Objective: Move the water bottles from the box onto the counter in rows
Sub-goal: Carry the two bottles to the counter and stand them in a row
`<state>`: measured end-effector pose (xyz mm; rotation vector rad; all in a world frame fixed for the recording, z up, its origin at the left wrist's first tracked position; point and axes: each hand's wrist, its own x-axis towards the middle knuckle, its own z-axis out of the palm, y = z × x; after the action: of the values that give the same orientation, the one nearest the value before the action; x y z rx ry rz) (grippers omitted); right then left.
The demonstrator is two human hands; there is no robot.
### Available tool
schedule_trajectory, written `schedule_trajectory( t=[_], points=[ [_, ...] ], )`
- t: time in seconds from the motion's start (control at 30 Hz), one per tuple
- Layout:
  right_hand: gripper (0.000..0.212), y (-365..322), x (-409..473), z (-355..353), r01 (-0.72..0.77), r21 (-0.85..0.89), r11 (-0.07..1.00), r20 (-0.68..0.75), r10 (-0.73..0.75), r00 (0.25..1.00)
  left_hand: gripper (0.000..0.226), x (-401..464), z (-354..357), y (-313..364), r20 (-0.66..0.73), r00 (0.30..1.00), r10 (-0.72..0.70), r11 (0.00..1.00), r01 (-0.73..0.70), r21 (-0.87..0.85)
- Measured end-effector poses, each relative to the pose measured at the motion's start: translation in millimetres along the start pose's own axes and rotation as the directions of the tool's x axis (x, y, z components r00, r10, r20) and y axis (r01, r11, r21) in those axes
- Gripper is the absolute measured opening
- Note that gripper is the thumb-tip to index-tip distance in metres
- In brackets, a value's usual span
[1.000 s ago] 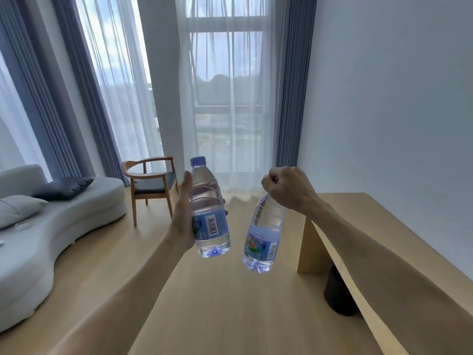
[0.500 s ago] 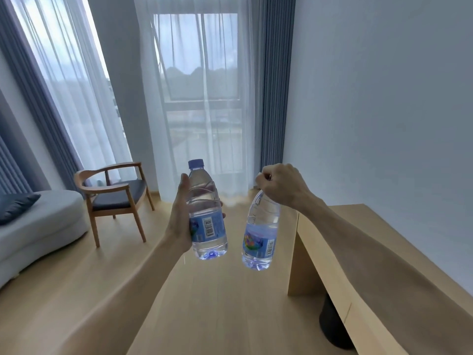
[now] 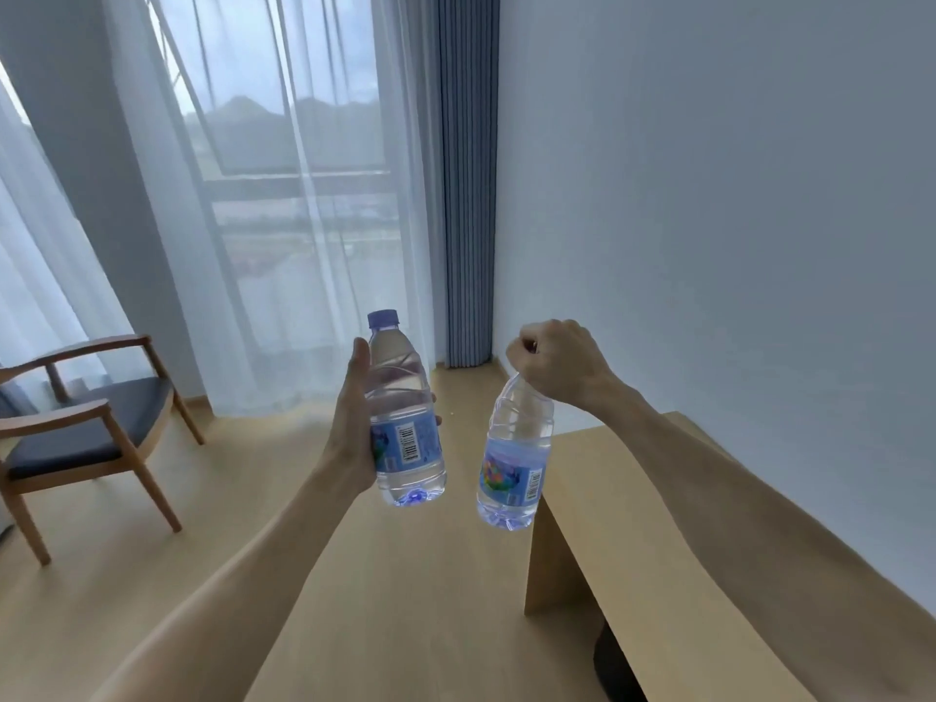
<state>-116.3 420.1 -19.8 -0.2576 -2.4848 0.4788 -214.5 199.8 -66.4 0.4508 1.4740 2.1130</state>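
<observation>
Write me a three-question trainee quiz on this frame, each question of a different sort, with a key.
1. True or false: the left hand grips its bottle round the body, cap up.
2. Multiple choice: where does the right hand hold the other bottle? A) by the base B) at the top, over the cap C) round the label
3. Fill in: no bottle stands yet on the wooden ____ at the right.

Key: 1 true; 2 B; 3 counter.
</observation>
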Motion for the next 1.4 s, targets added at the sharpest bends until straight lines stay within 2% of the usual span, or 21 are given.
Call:
schedule_trajectory(
  t=[0.27,0.57,0.7,0.97,1.2,1.3,1.4],
  points=[
    [0.040,91.3,80.3,12.1,-0.202,-0.095,0.975,-0.087,0.194,0.977,0.066,174.6,35.7,-18.7,0.264,0.960,-0.096,0.992,0.113,-0.050],
    [0.038,184.0,106.8,-4.8,-0.450,-0.165,0.878,-0.196,0.418,0.887,0.066,310.1,107.9,-61.0,0.532,0.813,-0.238,0.953,0.300,-0.032],
    [0.039,224.4,101.7,-15.0,-0.536,-0.177,0.826,-0.236,0.493,0.838,0.066,340.5,145.4,-88.5,0.576,0.764,-0.292,0.937,0.348,0.014],
    [0.039,303.0,92.8,-34.3,-0.616,-0.176,0.768,-0.301,0.554,0.777,0.067,381.1,222.4,-132.7,0.615,0.687,-0.387,0.897,0.435,0.078],
    [0.039,370.3,71.8,-39.0,-0.711,-0.137,0.690,-0.330,0.645,0.690,0.071,408.0,286.3,-187.6,0.605,0.645,-0.466,0.868,0.464,0.175],
    [0.040,390.5,57.5,-41.4,-0.749,-0.138,0.648,-0.331,0.683,0.652,0.071,417.3,303.0,-211.1,0.637,0.568,-0.521,0.830,0.511,0.224],
    [0.040,404.6,41.9,-41.6,-0.784,-0.125,0.608,-0.337,0.717,0.610,0.052,426.9,316.5,-231.1,0.703,0.458,-0.543,0.816,0.487,0.313]
  ],
)
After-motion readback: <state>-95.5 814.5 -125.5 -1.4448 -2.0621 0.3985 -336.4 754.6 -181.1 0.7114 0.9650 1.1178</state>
